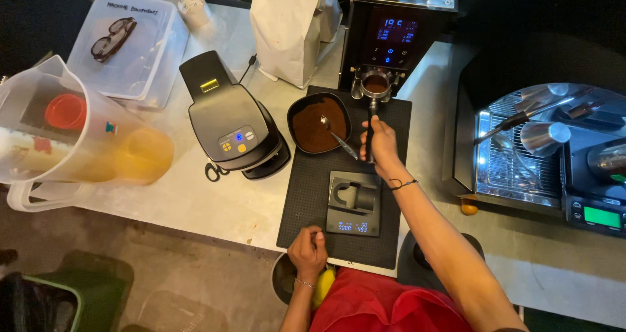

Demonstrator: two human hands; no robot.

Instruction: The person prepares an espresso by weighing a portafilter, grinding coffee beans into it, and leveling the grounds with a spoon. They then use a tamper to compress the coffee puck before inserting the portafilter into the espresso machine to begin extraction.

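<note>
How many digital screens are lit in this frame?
4: grinder display at the top, small scale readout on the black mat, green scale screen at far right, yellow panel on the black machine. Others may be hidden.

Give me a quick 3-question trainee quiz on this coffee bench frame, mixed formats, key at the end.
1. True or false: the right hand grips the handle of the portafilter that sits under the grinder.
2. Multiple choice: the spoon rests in A) the clear pitcher, B) the black bowl of coffee grounds, C) the scale.
3. Fill in: the left hand rests at the near edge of the black ____, beside the scale.

Key
1. True; the basket already holds brown grounds.
2. B
3. mat
</note>
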